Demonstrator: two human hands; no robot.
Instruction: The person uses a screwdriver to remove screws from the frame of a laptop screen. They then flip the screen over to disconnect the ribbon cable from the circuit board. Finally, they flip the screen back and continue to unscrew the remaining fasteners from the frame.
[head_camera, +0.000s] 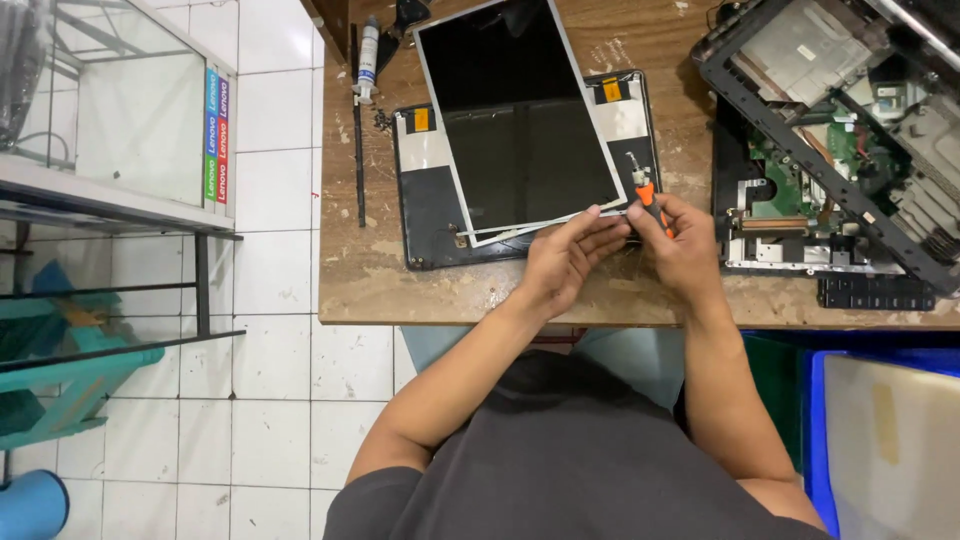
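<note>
Orange-handled screwdriver sits in the right hand, grip clenched around the handle, metal tip pointing up toward the lower right corner of the screen panel. Left hand is just beside the right, fingers curled and touching the panel's lower edge; whether that grip pinches anything small, cannot tell. The panel is a dark rectangular laptop screen with a pale metal frame, lying tilted on top of a black laptop lid, both on the worn wooden bench. The lid has silver foil patches and two small orange tabs near its top corners. To the right, well apart from the hands, lies an opened laptop base with green circuit board showing, and a black frame piece resting diagonally across it. A small black keyboard strip lies at the bench edge below that. A white tube and a thin black strip lie near the bench's left edge. White tiled floor to the left, blue bin at lower right.
</note>
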